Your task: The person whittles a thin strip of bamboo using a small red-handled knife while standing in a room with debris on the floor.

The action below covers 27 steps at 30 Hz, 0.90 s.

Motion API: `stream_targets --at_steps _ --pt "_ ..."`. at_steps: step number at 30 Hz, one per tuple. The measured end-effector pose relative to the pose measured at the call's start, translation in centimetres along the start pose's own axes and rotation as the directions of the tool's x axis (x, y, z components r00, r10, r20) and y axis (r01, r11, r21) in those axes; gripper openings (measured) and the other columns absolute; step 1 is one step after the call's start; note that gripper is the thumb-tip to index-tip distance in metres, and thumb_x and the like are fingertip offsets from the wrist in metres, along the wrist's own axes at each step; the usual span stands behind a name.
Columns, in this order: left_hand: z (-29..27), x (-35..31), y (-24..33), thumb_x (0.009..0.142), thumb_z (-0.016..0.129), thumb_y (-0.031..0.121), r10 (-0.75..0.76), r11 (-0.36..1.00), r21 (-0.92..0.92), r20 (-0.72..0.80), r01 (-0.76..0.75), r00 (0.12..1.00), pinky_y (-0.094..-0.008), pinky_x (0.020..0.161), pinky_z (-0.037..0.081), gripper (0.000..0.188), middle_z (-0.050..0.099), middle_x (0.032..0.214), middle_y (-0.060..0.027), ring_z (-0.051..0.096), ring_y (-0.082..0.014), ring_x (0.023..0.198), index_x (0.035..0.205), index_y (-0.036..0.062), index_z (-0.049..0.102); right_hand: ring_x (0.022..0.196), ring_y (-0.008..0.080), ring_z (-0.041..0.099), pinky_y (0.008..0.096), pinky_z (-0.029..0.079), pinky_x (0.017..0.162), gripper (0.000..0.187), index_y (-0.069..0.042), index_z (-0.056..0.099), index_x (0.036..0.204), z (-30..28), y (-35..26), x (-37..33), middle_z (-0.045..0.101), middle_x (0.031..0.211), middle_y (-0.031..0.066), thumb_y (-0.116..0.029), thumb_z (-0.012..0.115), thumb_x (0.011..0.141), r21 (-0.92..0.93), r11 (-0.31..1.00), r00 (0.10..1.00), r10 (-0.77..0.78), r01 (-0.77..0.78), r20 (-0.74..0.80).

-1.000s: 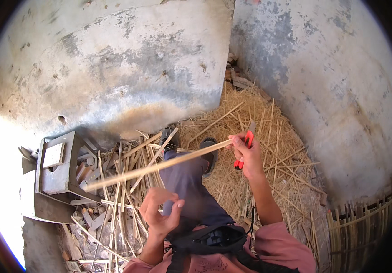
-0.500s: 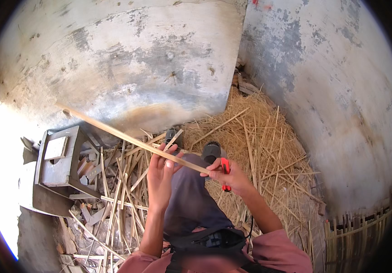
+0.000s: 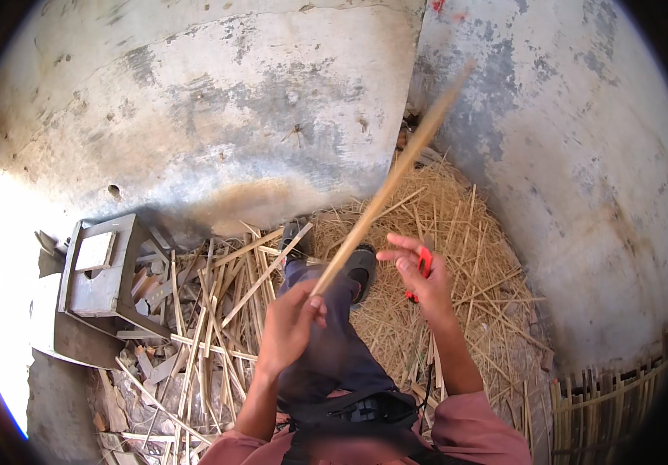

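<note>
My left hand (image 3: 289, 325) is closed around the lower end of a long, flat bamboo strip (image 3: 376, 203). The strip slants up and away to the right, its far tip blurred in front of the wall. To the right of the strip, apart from it, my right hand (image 3: 430, 288) is raised with thumb and forefinger stretched out. Its other fingers wrap a red-and-black utility knife (image 3: 425, 262), which lies across the palm; no blade can be made out. Both hands are above my legs.
Cut strips (image 3: 217, 310) and rubble litter the floor at left, beside a worn wooden box (image 3: 105, 291). Fine shavings (image 3: 458, 232) pile up at right, against the peeling walls (image 3: 272, 101). A slatted bamboo piece (image 3: 609, 411) stands at lower right. My shoes (image 3: 361, 271) are among the scraps.
The strip has swung from pointing up-left to pointing up-right. My left hand now grips its near end, lower down. My right hand has let go of the strip and moved right, keeping the knife.
</note>
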<state>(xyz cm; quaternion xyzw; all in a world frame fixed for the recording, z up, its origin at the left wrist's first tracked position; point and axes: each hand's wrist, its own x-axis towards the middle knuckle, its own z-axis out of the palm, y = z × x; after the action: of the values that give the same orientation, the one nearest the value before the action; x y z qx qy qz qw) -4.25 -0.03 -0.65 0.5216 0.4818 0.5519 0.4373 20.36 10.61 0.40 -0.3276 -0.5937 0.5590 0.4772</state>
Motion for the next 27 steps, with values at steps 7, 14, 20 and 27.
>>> stream_targets --at_steps 7,14,20,27 --pt "0.8 -1.5 -0.4 0.109 0.058 0.006 -0.016 0.992 0.128 0.144 -0.003 0.99 -0.0251 0.064 0.049 0.022 0.065 0.088 -0.0027 0.061 -0.0083 0.072 0.129 -0.0012 0.065 0.107 0.0152 0.072 0.0284 0.054 0.095 0.034 0.004 0.066 0.134 1.4 -0.8 0.7 0.078 0.113 0.0149 -0.011 0.07 0.104 -0.007 0.993 0.981 -0.119 0.119 -0.154" --pt "0.6 -1.5 0.8 0.11 0.058 0.011 0.189 0.903 0.375 0.093 -0.211 0.977 -0.0273 0.062 0.049 0.022 0.064 0.081 -0.0061 0.06 -0.0097 0.067 0.127 -0.0007 0.064 0.091 0.0158 0.075 0.0279 0.057 0.085 0.025 0.003 0.071 0.124 2.8 -0.9 0.1 0.08 0.101 0.0144 -0.01 0.071 0.103 0.03 0.995 0.993 -0.092 0.095 -0.075" --pt "0.0 -1.4 1.1 0.112 0.053 0.012 0.054 0.932 0.356 0.049 -0.068 0.997 -0.0287 0.058 0.044 0.02 0.059 0.07 -0.0038 0.053 -0.01 0.06 0.116 0.0004 0.068 0.069 0.0104 0.059 0.0276 0.048 0.067 0.036 0.001 0.068 0.129 2.5 -1.0 -0.3 0.073 0.094 0.0067 -0.015 0.076 0.098 -0.348 0.93 0.99 -0.136 0.119 -0.026" --pt "0.9 -1.2 0.4 0.111 0.056 0.011 0.019 0.965 0.261 -0.039 -0.008 0.999 -0.0256 0.061 0.045 0.016 0.063 0.074 -0.0023 0.056 -0.0073 0.066 0.118 -0.0003 0.064 0.077 0.0221 0.063 0.0342 0.051 0.069 0.032 0.001 0.062 0.121 2.4 1.1 -2.3 0.066 0.099 0.0117 -0.016 0.075 0.097 -0.529 0.806 0.955 -0.294 0.264 0.028"
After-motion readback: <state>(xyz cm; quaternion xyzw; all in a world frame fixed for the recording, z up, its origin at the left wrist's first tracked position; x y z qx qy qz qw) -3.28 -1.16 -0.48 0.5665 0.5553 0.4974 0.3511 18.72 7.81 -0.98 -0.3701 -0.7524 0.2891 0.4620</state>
